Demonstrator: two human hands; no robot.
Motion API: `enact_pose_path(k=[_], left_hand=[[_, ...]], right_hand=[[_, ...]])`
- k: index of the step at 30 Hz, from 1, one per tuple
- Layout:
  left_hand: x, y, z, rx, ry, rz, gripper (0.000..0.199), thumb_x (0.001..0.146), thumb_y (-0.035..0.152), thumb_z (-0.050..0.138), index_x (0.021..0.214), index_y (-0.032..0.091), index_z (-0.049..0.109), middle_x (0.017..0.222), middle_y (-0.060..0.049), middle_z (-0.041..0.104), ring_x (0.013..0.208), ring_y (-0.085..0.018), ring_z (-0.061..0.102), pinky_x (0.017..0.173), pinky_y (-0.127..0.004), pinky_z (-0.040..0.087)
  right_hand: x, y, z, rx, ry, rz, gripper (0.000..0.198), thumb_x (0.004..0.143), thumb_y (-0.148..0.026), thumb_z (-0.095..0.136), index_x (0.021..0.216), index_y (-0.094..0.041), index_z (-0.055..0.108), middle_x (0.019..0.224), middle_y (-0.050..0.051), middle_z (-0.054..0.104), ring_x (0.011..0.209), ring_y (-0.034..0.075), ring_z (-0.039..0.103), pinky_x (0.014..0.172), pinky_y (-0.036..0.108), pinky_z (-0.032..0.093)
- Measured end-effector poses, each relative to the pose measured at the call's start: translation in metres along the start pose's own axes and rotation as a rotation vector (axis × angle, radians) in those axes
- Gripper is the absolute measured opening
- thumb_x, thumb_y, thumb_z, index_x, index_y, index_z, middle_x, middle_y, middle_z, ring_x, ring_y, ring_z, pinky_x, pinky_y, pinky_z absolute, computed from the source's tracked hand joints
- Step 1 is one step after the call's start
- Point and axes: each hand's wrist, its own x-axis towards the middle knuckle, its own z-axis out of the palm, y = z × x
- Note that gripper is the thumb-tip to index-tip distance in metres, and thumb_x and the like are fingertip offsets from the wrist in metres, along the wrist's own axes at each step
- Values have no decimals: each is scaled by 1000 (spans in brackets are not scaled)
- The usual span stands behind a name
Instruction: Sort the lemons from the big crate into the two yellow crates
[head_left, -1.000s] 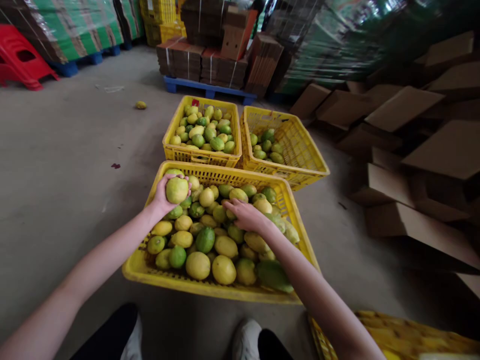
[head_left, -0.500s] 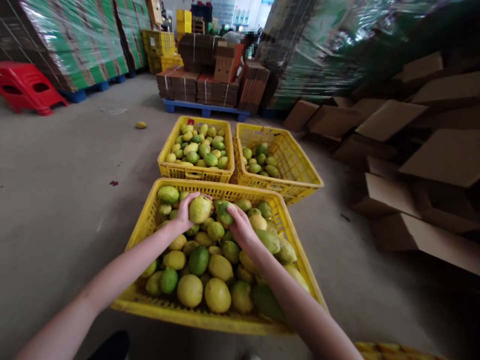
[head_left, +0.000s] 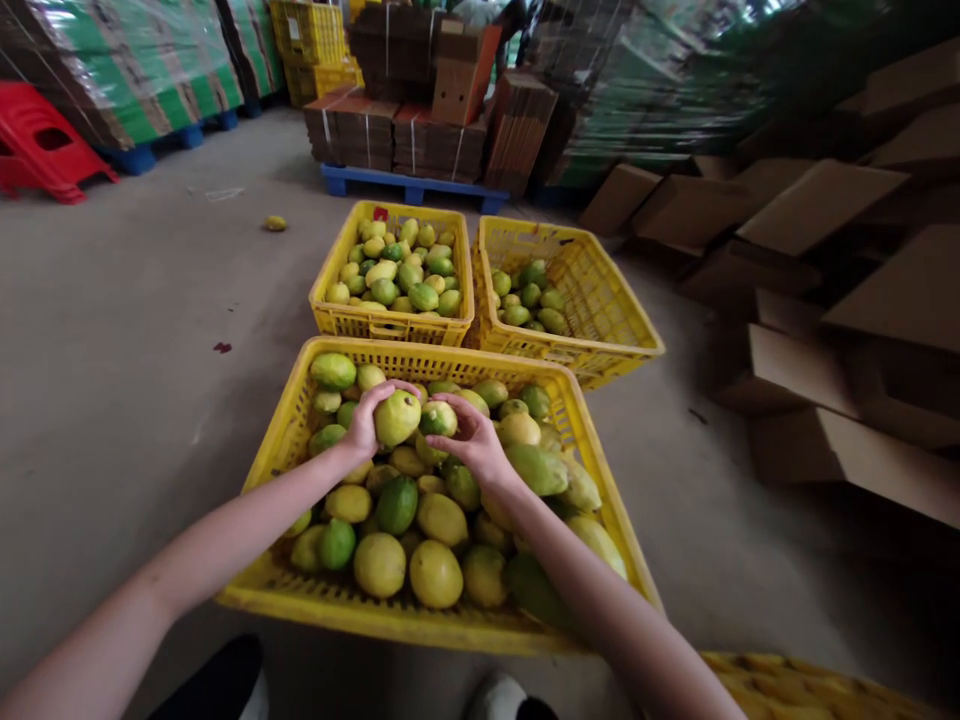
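Note:
My left hand (head_left: 367, 420) is closed around a large yellow-green lemon (head_left: 397, 418), its fingers curled behind the fruit. Right beside it, my right hand (head_left: 472, 437) grips a smaller green-and-yellow lemon (head_left: 438, 418) between thumb and fingers, one end of the fruit facing me. Both hands are over the far half of a yellow plastic crate (head_left: 442, 630), which is filled with yellow and green lemons (head_left: 441, 520). Some of the fruit lies hidden under my hands and right forearm.
Behind stand a fuller yellow crate of lemons (head_left: 390, 325) and a partly filled crate (head_left: 600, 300). Open cardboard boxes (head_left: 795, 370) are piled at right. A blue pallet (head_left: 412, 188) bears stacked cartons. A red stool (head_left: 45, 145) and a loose lemon (head_left: 275, 223) are on the left.
My right hand has turned its lemon so an end faces me, and its fingers now reach over the top. The left hand keeps its lemon. The view has tipped downward.

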Motion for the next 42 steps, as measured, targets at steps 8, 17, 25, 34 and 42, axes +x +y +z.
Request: enact_pose_path(k=[8,17,25,34,42], left_hand=[[-1,15,-4,87,-114,99,43,83,52,58,74,17,81,79,-9,78,80,-25,69,83,-36,54],[2,25,-6,71,-157,-6,43,79,53,60,70,16,79,71,-10,76,74,-26,72,74,-36,56],[5,26,-8,39,-197,-83,40,78,49,62,71,15,80,74,-11,78,76,-27,73,72,-34,55],[7,29,-5,-74,-192,-226,31,78,41,64,75,13,78,76,-12,76,82,-27,73,76,-34,55],[11,23,-5,-209,-119,-339,26,83,32,63,67,15,72,69,-8,72,70,-19,69,81,-32,57]], right_hand=[[-6,-7,4,-6,-37,-1,65,57,-37,101,114,-27,75,113,4,79,114,30,73,108,50,57],[-10,-14,8,35,-45,27,64,56,-36,102,113,-26,75,113,3,82,112,29,75,108,48,58],[-11,-12,9,9,-55,-3,63,58,-38,101,115,-26,74,115,4,81,114,29,74,108,48,57],[-11,-12,8,-30,-22,-20,60,59,-42,100,112,-26,75,109,3,80,107,27,73,98,43,60],[-14,-16,13,6,-36,6,56,62,-38,99,112,-27,75,110,1,79,109,26,72,104,44,57]])
